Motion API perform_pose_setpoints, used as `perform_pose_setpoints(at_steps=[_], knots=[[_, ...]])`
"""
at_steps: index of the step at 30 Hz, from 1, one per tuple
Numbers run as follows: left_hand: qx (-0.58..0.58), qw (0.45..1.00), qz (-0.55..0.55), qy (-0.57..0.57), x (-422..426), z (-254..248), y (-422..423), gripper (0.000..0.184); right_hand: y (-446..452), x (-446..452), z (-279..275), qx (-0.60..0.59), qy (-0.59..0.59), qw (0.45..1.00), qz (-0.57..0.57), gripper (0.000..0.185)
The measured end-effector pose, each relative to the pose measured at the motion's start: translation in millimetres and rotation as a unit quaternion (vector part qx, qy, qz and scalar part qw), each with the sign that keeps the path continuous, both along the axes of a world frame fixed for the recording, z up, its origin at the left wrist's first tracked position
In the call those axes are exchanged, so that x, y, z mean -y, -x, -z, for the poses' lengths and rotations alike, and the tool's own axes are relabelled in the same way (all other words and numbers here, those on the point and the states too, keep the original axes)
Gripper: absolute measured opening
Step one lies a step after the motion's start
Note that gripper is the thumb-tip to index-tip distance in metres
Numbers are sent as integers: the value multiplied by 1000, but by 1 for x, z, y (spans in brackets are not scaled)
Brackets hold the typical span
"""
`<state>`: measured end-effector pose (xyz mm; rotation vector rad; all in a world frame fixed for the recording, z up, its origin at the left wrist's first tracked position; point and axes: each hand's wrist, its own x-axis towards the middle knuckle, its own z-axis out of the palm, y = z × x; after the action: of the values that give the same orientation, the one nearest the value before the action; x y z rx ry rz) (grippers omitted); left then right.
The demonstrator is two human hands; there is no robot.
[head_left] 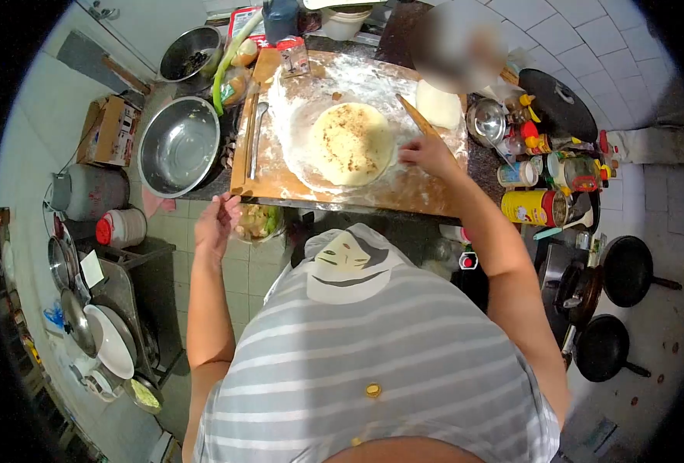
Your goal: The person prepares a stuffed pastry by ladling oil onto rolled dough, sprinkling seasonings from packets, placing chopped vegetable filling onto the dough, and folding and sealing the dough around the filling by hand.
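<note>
The dough round (pixel 353 145) lies flat on the floured board (pixel 427 199) in the upper middle of the frame. It should be light but limp: soft enough to sag, stretch or tear if pulled from one spot. The flour (pixel 286 116) around it ought to let it slide and peel away without much sticking, while the speckled top may feel a little slick. A good hold would be low at the rim, with flat fingers slipped underneath on two opposite sides — no pinching through the middle.

It looks pale cream, roughly circular and thin, with brown flecks gathered towards its upper half and a shadow across its right side. A plain second dough piece (pixel 438 106) sits at the upper right of the board.

The right hand (pixel 432 157) has its fingers curled just beside the round, against the lower end of the rolling pin (pixel 415 116) — I cannot tell whether it grips it. The left hand (pixel 215 225), loosely spread and holding nothing visible, is by the board's lower left corner.
</note>
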<state>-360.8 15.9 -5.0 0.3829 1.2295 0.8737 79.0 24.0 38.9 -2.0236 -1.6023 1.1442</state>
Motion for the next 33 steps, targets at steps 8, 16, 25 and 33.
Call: perform_pose_setpoints(at_steps=[8,16,25,33], knots=[[11,995,-103,6,52,3,21,33,-11,-64,88,114,-117,973,-165,18],[-22,985,-171,30,91,3,15,34,19,-56,31,93,27,972,-215,16],[-22,977,-211,1,97,-19,-12,31,54,-88,26,124,-70,950,-277,18],[-41,947,-314,44,176,-18,-25,32,64,-92,-10,199,-33,905,-375,17]])
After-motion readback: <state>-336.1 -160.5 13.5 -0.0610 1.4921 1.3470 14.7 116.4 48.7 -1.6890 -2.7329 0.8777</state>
